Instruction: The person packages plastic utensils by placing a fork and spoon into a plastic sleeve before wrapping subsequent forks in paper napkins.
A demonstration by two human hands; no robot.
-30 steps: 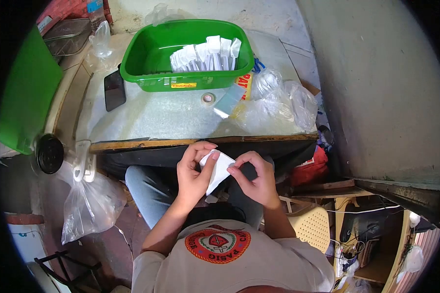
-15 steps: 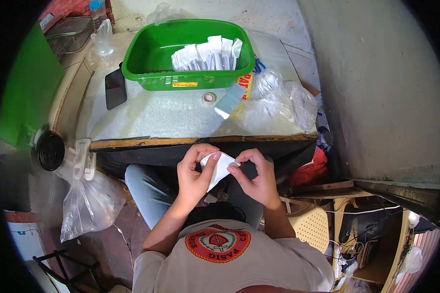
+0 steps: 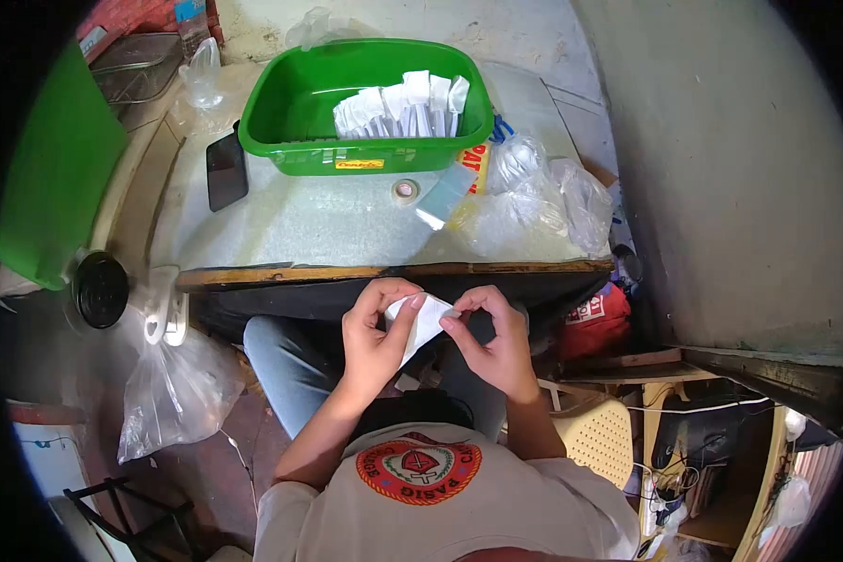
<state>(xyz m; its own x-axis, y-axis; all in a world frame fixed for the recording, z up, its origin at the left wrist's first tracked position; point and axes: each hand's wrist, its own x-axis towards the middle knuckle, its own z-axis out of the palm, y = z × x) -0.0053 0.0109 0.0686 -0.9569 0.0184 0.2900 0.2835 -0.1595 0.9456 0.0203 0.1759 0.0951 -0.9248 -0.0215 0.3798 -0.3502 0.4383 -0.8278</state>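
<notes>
Over my lap, a folded white napkin [image 3: 424, 323] is held between both hands, just in front of the table's edge. My left hand [image 3: 377, 332] grips its left side, thumb on top and fingers behind. At the right corner, my right hand [image 3: 494, 335] pinches the napkin between thumb and forefinger. What lies inside the fold, if anything, cannot be seen. Beyond my hands stands a green basin [image 3: 290, 161], where several white-wrapped bundles [image 3: 412, 105] lean in a row.
A black phone [image 3: 226, 171] lies left of the basin. A tape roll [image 3: 405, 192], a clear plastic sleeve [image 3: 445, 197] and crumpled plastic bags [image 3: 534, 197] lie in front and to the right. A plastic bag [image 3: 173, 393] hangs at the table's left corner.
The napkin's right corner looks pinched flatter in my right fingers. Both hands stay in nearly the same place, while the whole view shifts slightly.
</notes>
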